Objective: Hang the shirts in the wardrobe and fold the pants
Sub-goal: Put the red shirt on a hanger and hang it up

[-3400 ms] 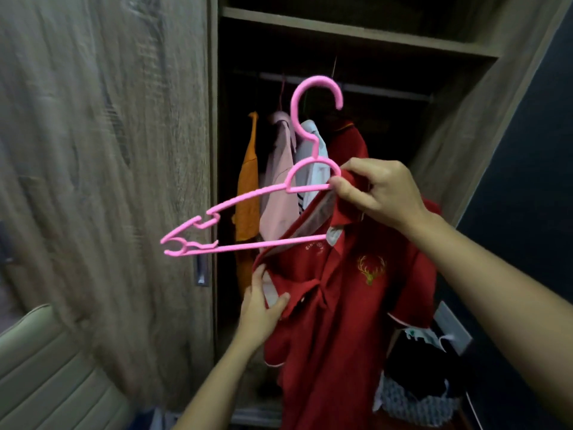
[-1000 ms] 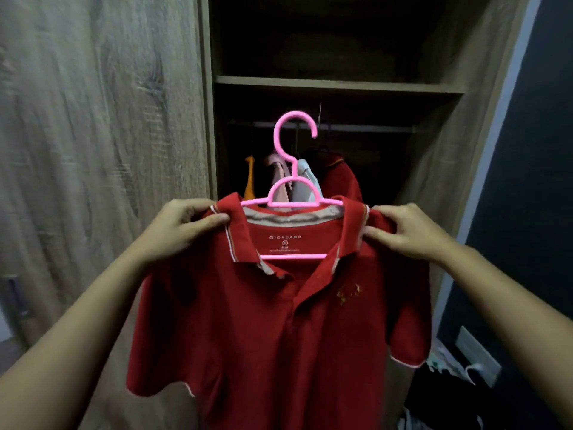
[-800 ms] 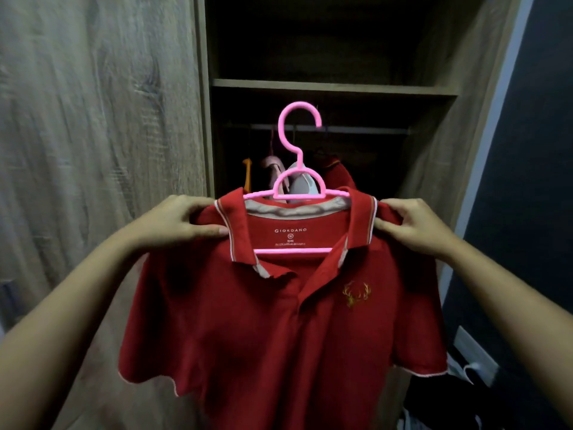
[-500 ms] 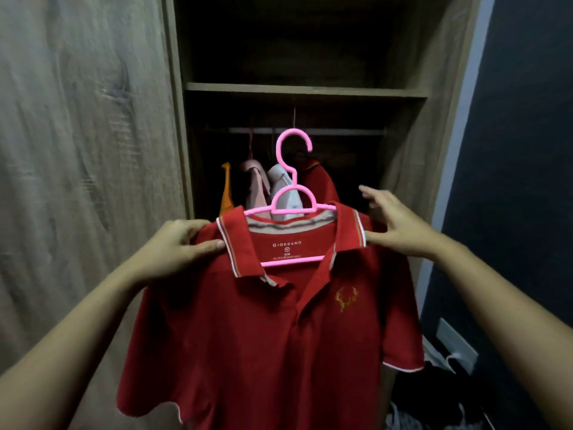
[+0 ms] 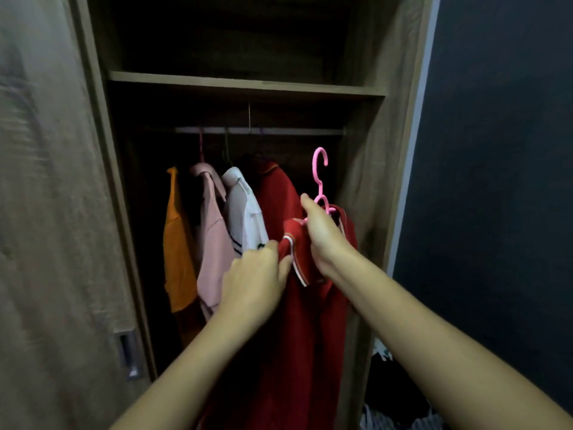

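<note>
Shirt point(image 5: 310, 321), soft and light, is pinched at the collar by left hand point(image 5: 254, 282); hanger point(image 5: 321, 181) neck is gripped by right hand point(image 5: 322, 237), best hold there

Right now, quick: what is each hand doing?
Left hand: closed, pinching the red polo shirt at its collar.
Right hand: closed around the pink hanger inside that shirt, hook below the rail.

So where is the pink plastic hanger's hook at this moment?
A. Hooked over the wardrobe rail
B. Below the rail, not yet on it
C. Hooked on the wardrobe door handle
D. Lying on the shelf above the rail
B: the pink plastic hanger has its hook in the air below the metal wardrobe rail, carried by the right hand with the red polo shirt on it.
</note>
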